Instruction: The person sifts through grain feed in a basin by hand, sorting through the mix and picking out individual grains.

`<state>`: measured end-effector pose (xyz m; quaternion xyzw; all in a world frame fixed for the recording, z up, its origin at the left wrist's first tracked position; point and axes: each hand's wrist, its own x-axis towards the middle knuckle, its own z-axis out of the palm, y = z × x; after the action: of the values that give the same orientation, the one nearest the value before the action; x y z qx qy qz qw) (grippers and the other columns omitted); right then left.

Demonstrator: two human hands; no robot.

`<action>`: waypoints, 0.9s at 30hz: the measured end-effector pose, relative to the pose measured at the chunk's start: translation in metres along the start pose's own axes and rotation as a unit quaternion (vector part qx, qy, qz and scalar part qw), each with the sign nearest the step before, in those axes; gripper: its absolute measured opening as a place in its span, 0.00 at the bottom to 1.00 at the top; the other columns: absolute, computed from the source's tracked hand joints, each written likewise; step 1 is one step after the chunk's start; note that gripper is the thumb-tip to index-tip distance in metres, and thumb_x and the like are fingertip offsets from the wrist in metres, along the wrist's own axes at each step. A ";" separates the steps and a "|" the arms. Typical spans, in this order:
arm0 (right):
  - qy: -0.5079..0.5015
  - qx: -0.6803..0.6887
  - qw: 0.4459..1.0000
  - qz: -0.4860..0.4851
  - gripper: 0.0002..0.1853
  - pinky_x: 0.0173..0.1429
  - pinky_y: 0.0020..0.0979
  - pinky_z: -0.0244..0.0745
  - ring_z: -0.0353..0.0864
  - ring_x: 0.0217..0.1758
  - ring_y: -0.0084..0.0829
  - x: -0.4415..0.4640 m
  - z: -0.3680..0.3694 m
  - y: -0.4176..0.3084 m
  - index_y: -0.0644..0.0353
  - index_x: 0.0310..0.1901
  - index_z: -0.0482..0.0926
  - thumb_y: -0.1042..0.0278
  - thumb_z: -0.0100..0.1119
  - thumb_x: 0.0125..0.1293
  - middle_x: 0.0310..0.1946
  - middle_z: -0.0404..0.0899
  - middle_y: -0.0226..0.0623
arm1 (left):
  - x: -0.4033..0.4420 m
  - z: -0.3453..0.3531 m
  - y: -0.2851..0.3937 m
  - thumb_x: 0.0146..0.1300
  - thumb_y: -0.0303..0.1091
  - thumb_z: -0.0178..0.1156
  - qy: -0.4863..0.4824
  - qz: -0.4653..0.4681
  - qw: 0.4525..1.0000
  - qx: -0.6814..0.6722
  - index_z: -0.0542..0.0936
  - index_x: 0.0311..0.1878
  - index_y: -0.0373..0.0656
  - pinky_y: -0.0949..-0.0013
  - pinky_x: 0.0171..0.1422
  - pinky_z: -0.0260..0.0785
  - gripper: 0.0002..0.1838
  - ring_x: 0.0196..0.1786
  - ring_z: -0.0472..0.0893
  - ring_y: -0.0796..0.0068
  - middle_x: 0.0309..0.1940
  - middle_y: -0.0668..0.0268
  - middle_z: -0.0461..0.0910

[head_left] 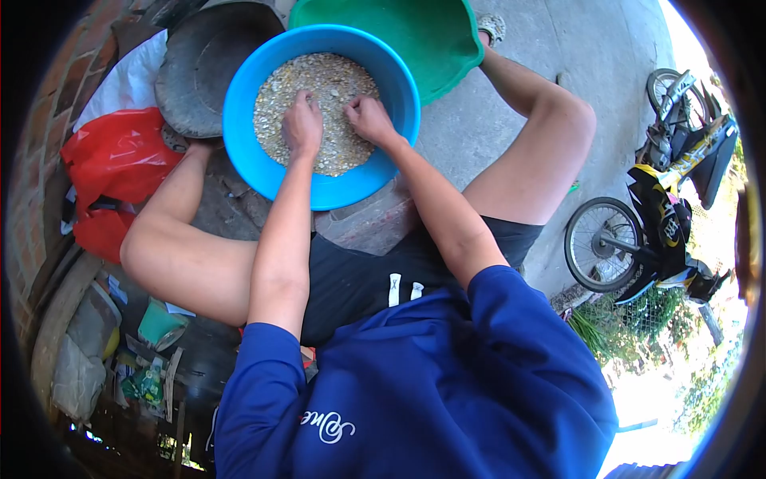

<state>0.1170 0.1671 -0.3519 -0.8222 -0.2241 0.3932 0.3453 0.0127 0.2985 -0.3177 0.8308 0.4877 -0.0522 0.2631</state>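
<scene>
The grain (343,80) lies in the blue basin (322,196), under and around the hands. Inside the basin, the left hand (303,124) and the right hand (369,120) are apart, with fingers curled down to the grain; whether they pinch some, one cannot tell. Beyond the basin, to the right, is a green tray (391,36).

The round blue basin (403,88) sat open side up, far and left of centre. Across its bottom lay loose, coarse, tan-and-white grain (335,76), possibly mixed with flakes, touched by the left hand (303,126) and right hand (370,121).
</scene>
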 end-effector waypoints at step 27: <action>-0.130 0.100 0.986 0.020 0.28 0.32 0.39 0.65 0.64 0.23 0.23 0.009 0.001 0.009 0.62 0.21 0.76 0.47 0.60 0.74 0.16 0.68 0.28 | 0.004 0.002 0.008 0.71 0.37 0.59 -0.014 0.027 0.998 0.061 0.86 0.50 0.51 0.45 0.51 0.79 0.10 0.46 0.88 0.45 0.39 0.50 0.88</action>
<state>0.1221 0.1669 -0.3637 -0.7295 -0.2103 0.5238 0.3863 0.0219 0.2978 -0.3175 0.8573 0.4572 -0.0863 0.2204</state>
